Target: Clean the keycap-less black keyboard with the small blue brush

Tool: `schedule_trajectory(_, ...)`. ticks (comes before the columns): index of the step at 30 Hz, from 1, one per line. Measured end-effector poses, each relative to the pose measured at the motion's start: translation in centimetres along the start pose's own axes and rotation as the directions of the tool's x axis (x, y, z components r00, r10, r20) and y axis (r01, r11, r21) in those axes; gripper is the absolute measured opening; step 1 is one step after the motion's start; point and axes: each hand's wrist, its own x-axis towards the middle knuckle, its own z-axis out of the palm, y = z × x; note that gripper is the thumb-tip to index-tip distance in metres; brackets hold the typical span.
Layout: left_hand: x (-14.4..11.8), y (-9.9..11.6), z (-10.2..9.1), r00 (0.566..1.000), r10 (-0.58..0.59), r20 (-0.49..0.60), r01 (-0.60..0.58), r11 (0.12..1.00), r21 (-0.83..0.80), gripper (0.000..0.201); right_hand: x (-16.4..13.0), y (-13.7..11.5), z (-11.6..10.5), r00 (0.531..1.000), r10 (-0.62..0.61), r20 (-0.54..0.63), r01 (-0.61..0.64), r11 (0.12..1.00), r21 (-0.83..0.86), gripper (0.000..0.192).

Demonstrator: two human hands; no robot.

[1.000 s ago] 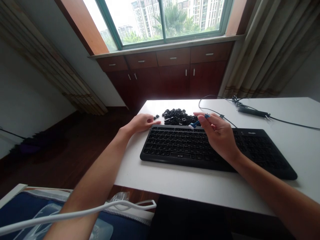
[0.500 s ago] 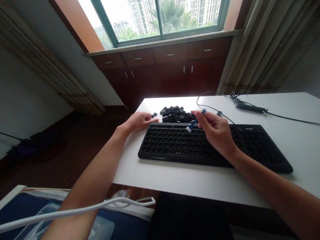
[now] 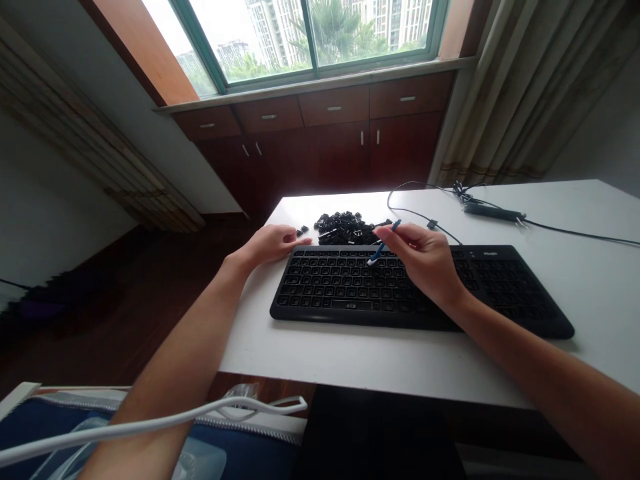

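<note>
A black keyboard (image 3: 320, 283) lies on the white table (image 3: 300, 350), its keycaps off and rows of bare key sockets showing. My right hand (image 3: 425, 260) is closed over the keyboard, pinching a small blue brush (image 3: 383, 251) between thumb and fingers. The brush's white tip points down at the upper key rows; whether it touches them I cannot tell. My left hand (image 3: 270, 245) rests at the keyboard's back left corner, one digit stretched along the back edge and the others loosely bent, apart from it. Behind the keyboard sits a heap of black keycaps (image 3: 345, 228).
A couple of loose keycaps (image 3: 302, 231) lie beside my left hand. A cable with a black bar-shaped piece (image 3: 494, 213) runs across the back right of the table. At the lower left, a white curved rod (image 3: 165, 425) passes in front of my left forearm.
The brush has turned in my right hand, so its head now appears narrow, edge-on. The whole view has shifted slightly; my left hand stays at the keyboard's corner.
</note>
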Motion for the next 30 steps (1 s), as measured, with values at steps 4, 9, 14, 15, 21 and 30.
schedule_trajectory(4,-0.03,-0.01,0.04,1.000,0.002,-0.004,-0.002,1.000,-0.002,0.059,0.01,-0.02,-0.05,1.000,-0.006,-0.007,0.006,1.000,-0.020,0.027)
schedule_trajectory(9,-0.04,0.05,0.03,1.000,0.002,-0.007,-0.002,1.000,-0.003,0.059,-0.07,-0.10,-0.09,1.000,-0.014,0.003,0.014,1.000,-0.002,0.025)
schedule_trajectory(14,-0.02,-0.01,0.06,1.000,-0.003,-0.006,0.003,1.000,-0.004,0.060,-0.20,-0.17,0.02,0.999,-0.030,-0.015,0.029,0.999,-0.023,0.024)
schedule_trajectory(15,-0.02,-0.02,0.06,1.000,-0.004,-0.007,0.004,1.000,-0.003,0.059,-0.21,-0.18,0.04,0.999,-0.029,-0.013,0.029,0.999,-0.024,0.024)
schedule_trajectory(21,-0.05,0.04,-0.06,1.000,0.001,-0.001,-0.001,1.000,-0.005,0.059,-0.23,-0.24,0.04,0.999,-0.032,-0.030,0.031,0.999,-0.037,0.023)
schedule_trajectory(30,-0.06,0.19,-0.12,1.000,-0.004,0.005,0.004,1.000,-0.001,0.061,-0.27,-0.41,-0.08,0.999,-0.043,0.006,0.043,0.999,-0.027,0.021)
